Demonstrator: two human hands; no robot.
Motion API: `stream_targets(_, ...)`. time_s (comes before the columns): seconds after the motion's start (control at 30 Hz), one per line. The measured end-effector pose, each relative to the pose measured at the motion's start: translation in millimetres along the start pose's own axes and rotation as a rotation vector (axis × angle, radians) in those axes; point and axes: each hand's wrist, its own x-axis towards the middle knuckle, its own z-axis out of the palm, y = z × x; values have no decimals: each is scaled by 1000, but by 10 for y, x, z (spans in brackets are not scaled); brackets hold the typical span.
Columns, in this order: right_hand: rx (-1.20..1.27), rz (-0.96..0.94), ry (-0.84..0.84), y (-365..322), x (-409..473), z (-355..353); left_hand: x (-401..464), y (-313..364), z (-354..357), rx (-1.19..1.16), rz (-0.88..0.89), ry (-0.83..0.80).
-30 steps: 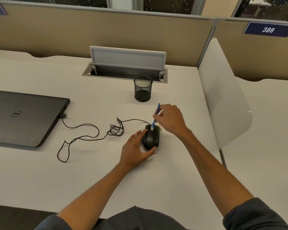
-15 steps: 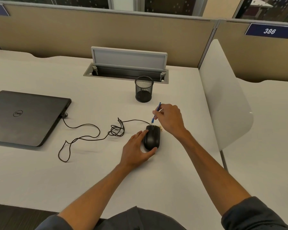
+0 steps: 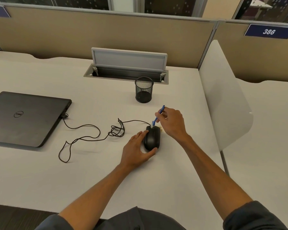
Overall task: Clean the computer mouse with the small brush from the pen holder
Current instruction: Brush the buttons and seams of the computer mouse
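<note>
A black wired computer mouse (image 3: pixel 152 138) lies on the white desk (image 3: pixel 90 171). My left hand (image 3: pixel 136 148) cups its left side and near end, thumb under the back. My right hand (image 3: pixel 172 123) pinches a small blue-handled brush (image 3: pixel 158 116), tilted, with its white bristles touching the mouse's far end near the cable. The black mesh pen holder (image 3: pixel 144 90) stands empty beyond the mouse.
A closed black laptop (image 3: pixel 26 118) lies at the left, with the mouse's tangled black cable (image 3: pixel 90 131) plugged into it. A grey cable hatch (image 3: pixel 128 67) stands open at the back. A white divider panel (image 3: pixel 223 97) rises on the right. Small crumbs (image 3: pixel 161 129) lie beside the mouse.
The brush tip has shifted slightly along the mouse's far end, in small strokes. My left hand and the mouse have stayed in place.
</note>
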Motion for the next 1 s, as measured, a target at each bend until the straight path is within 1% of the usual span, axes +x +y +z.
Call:
stream_targets(0.1,-38,0,-57,24,-12,21,-13,5,-2,-13,5,22)
stream_targets(0.2,-79,4,21,45,-36,52,-16,13,-4,-19,12,30)
stream_targets(0.27,-48,7,92,50,-44,59,-15,15,-3,-19,5,25)
stream_targets(0.3,-10,8,93,45,-48,64,-14,14,-5,-17,2,22)
stream_targets(0.37,38,9,26,43,-58,68,-9,5,-4,-15,4,19)
stream_targets(0.43,-7,21,-11,71,-65,64,-10,3,1,-12,10,20)
stream_targets(0.53,-103,54,74,126,-56,24,-11,2,6,-9,8,23)
stream_targets(0.6,-68,46,126,127,-59,-17,-5,-1,5,-6,2,13)
stream_targets(0.67,29,42,146,131,-77,-53,-1,-6,6,-2,-5,-5)
stream_targets(0.83,197,92,21,167,-150,-75,-10,-7,11,-10,-11,10)
stream_targets(0.93,159,95,-27,178,-151,-11,-13,-1,13,-12,-13,16)
stream_targets(1.0,116,89,-19,165,-130,42,-17,2,13,-12,-8,22)
